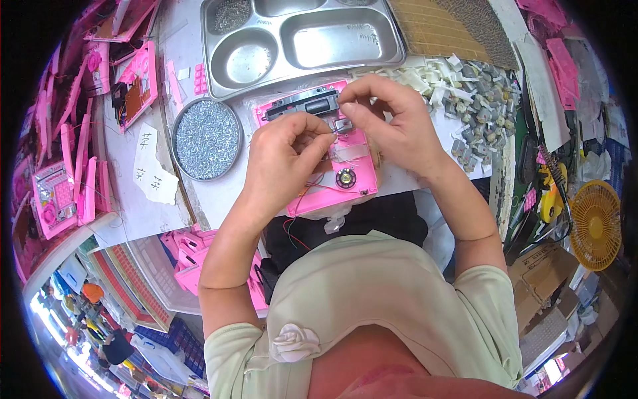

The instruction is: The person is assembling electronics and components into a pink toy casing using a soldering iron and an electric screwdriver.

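A pink plastic housing (332,193) lies in front of me at the table's near edge, its open inside facing up. Across its far end runs a black plastic part (302,105). A small metal motor (343,126) sits near the middle, and a round speaker (345,177) is fixed closer to me. My left hand (286,156) is pinched just left of the motor; what its fingertips hold is hidden. My right hand (399,123) comes in from the right, thumb and fingers closed beside the motor and the black part. Thin wires (302,193) trail off the near left side.
A round dish of small screws (207,139) stands to the left, below a steel compartment tray (279,80). Small motors (488,110) and white plastic pieces (432,76) are heaped at right. Pink housings (86,166) are stacked far left. A yellow fan (596,225) stands far right.
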A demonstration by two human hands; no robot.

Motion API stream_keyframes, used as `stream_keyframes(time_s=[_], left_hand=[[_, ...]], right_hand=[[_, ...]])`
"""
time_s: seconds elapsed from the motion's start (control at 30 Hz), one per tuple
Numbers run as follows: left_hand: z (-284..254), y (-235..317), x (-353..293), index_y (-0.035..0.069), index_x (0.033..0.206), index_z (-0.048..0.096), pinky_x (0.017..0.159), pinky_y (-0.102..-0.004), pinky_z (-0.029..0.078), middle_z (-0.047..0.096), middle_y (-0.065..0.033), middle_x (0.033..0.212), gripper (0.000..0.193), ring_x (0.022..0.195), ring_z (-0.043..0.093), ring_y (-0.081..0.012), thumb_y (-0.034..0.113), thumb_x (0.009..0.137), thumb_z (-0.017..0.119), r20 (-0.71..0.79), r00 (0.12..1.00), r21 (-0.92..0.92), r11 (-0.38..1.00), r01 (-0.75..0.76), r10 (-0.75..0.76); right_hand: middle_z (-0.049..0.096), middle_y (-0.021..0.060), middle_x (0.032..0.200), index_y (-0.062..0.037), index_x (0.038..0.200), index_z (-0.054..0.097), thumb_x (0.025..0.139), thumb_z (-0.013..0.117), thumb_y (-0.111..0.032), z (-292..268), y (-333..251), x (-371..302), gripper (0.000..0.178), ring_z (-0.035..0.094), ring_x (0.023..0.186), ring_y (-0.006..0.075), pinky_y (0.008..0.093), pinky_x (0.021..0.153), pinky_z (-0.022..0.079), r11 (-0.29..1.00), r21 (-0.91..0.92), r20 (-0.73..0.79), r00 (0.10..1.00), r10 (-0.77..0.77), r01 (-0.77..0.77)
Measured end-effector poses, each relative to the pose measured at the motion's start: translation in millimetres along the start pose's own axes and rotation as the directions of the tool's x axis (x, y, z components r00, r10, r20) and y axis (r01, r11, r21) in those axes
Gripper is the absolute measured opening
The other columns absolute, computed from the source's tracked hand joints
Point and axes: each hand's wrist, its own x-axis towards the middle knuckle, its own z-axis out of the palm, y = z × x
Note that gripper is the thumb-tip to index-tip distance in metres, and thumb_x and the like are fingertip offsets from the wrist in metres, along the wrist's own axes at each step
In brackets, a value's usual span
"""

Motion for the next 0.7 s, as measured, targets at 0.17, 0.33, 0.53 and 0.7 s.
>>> stream_keyframes(time_s=[0.17, 0.33, 0.53, 0.7], left_hand=[[5.5, -2.4, -0.4, -0.005, 0.094, 0.068, 0.058, -0.0275, 0.059, 0.071, -0.009, 0.082, 0.005, 0.068, 0.073, -0.0136, -0.002, 0.091, 0.07, -0.063, 0.998, -0.034, 0.999, -0.019, 0.017], [4.3, 2.4, -1.0, -0.005, 0.095, 0.068, 0.059, -0.0273, 0.06, 0.071, -0.0076, 0.082, 0.005, 0.071, 0.073, -0.012, -0.001, 0.092, 0.071, -0.073, 0.997, -0.028, 0.999, -0.026, 0.023], [1.6, -13.9, -0.5, -0.003, 0.096, 0.07, 0.058, -0.0248, 0.058, 0.07, -0.0053, 0.08, 0.007, 0.069, 0.067, -0.0078, 0.001, 0.091, 0.073, -0.1, 0.995, -0.286, 0.958, -0.026, -0.003], [-2.3, -15.8, -2.9, -0.002, 0.097, 0.072, 0.054, -0.0224, 0.051, 0.068, -0.004, 0.077, 0.009, 0.066, 0.066, -0.0075, 0.004, 0.092, 0.074, -0.149, 0.975, 0.071, 0.985, -0.157, 0.166]], right_hand=[[0.07, 0.0, 0.083, -0.0004, 0.1, 0.072, 0.092, 0.074, -0.01, -2.5, -6.5, -10.4, 0.013, 0.06, 0.071, 0.0034, 0.0206, 0.062, 0.048, 0.992, -0.047, 0.104, 0.987, 0.122, -0.118], [0.072, 0.0018, 0.084, 0.0011, 0.1, 0.073, 0.091, 0.075, -0.007, 4.5, -4.8, -8.4, 0.012, 0.062, 0.071, 0.0042, 0.0201, 0.063, 0.049, 0.983, 0.06, 0.105, 0.98, 0.166, -0.173], [0.071, 0.0022, 0.084, 0.0014, 0.097, 0.073, 0.091, 0.074, -0.005, 12.7, 1.4, -14.0, 0.009, 0.061, 0.07, 0.0041, 0.0201, 0.06, 0.048, 0.957, 0.182, 0.066, 0.974, 0.215, -0.224], [0.07, 0.0031, 0.081, -0.0004, 0.091, 0.071, 0.09, 0.075, -0.007, -21.5, 4.7, -54.5, 0.007, 0.061, 0.067, 0.0066, 0.0236, 0.059, 0.048, 0.988, -0.151, -0.156, 0.988, -0.006, -0.017]])
